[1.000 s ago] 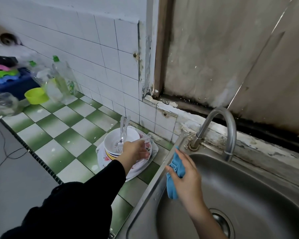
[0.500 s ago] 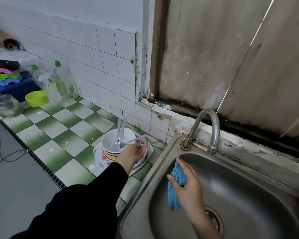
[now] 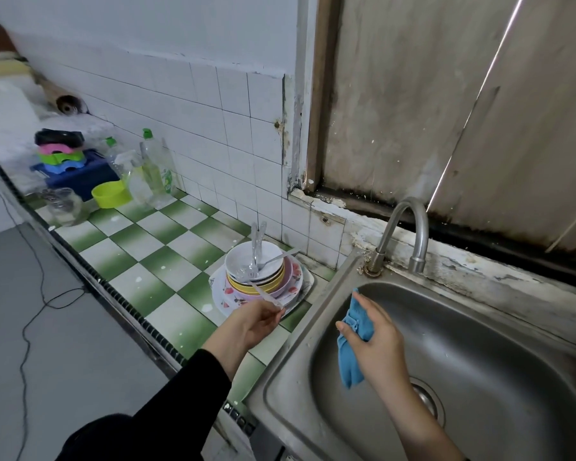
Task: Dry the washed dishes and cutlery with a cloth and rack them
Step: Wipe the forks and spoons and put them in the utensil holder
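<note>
A stack of plates and bowls (image 3: 273,284) stands on the green-and-white tiled counter (image 3: 153,247), left of the sink. Several pieces of cutlery (image 3: 256,251) lean in the top white bowl. My left hand (image 3: 253,322) pinches the handle of a clear plastic utensil (image 3: 263,294), lifted just in front of the stack. My right hand (image 3: 371,341) holds a blue cloth (image 3: 351,347) over the left side of the steel sink (image 3: 479,377).
A curved tap (image 3: 409,227) stands at the sink's back edge. At the far left of the counter are a glass jar (image 3: 65,207), a yellow-green bowl (image 3: 110,194), detergent bottles (image 3: 153,171) and a blue box with coloured items (image 3: 70,164). A cable trails on the grey floor.
My left hand has drawn back from the stack towards me, bringing a clear utensil out of the bowl. The right hand with the cloth stays over the sink. The camera has tilted up.
</note>
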`<action>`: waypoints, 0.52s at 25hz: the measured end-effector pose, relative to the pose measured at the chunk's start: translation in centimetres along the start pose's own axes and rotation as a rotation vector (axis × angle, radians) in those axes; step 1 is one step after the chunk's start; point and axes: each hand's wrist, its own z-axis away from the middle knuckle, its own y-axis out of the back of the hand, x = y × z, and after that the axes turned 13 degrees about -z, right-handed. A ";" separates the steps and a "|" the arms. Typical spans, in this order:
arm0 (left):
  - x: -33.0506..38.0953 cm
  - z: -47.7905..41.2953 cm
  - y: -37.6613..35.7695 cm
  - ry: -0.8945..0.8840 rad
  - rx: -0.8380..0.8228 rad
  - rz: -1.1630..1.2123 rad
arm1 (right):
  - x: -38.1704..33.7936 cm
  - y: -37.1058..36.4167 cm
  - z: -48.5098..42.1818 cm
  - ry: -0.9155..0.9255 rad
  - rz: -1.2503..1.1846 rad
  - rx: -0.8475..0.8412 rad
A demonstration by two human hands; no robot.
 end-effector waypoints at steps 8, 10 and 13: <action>-3.3 5.8 2.3 -0.333 0.006 -0.455 | -1.8 0.6 0.5 0.007 -0.065 0.025; -3.8 7.2 2.0 -0.421 -0.010 -0.609 | -2.4 0.8 0.8 0.054 -0.119 0.014; -4.0 9.2 0.6 -0.535 -0.082 -0.679 | -3.4 0.6 1.1 0.150 -0.202 -0.101</action>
